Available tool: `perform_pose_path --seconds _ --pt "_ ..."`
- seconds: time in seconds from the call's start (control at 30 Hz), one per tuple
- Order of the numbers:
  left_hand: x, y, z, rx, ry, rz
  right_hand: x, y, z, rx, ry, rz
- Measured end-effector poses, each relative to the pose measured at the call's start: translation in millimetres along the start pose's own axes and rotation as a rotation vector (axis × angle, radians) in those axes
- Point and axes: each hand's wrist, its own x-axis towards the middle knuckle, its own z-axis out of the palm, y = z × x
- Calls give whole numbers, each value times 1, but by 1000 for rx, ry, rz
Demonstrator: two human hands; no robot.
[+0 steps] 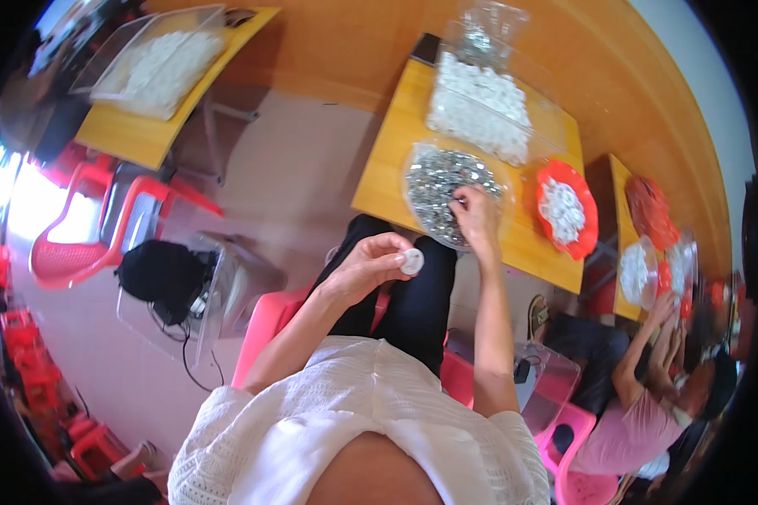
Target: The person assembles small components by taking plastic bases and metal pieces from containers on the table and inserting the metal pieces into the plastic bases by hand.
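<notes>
My left hand [369, 268] pinches a small round white plastic piece [412, 262] between thumb and fingers, above my lap. On the yellow table, close to its near edge, stands a round clear basin full of small shiny metal parts [436, 187]. My right hand [477, 217] reaches into this basin on its right side, fingers drawn together at the parts. Whatever lies between those fingertips is too small to make out. Behind the basin, a clear rectangular bin holds many white plastic pieces [484, 103]. Right of the basin, a red scalloped bowl [587, 238] contains more white pieces.
A clear bag of metal parts [483, 35] stands at the table's back. To the left are a red chair [67, 265], a black bag [162, 273] and another yellow table [130, 135]. A person in pink [636, 429] works at a table on the right.
</notes>
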Motion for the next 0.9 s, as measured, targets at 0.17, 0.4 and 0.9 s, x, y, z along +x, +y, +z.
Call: perform_pose_path --seconds 0.17,0.4,0.9 --pt "1 -4 1 -24 33 -21 -4 1 -2 -9 97 -58" --pt "5 -13 14 7 26 -99 -14 19 1 240 136 60" --pt "5 -12 16 -1 28 -82 -19 10 -13 865 -1 377"
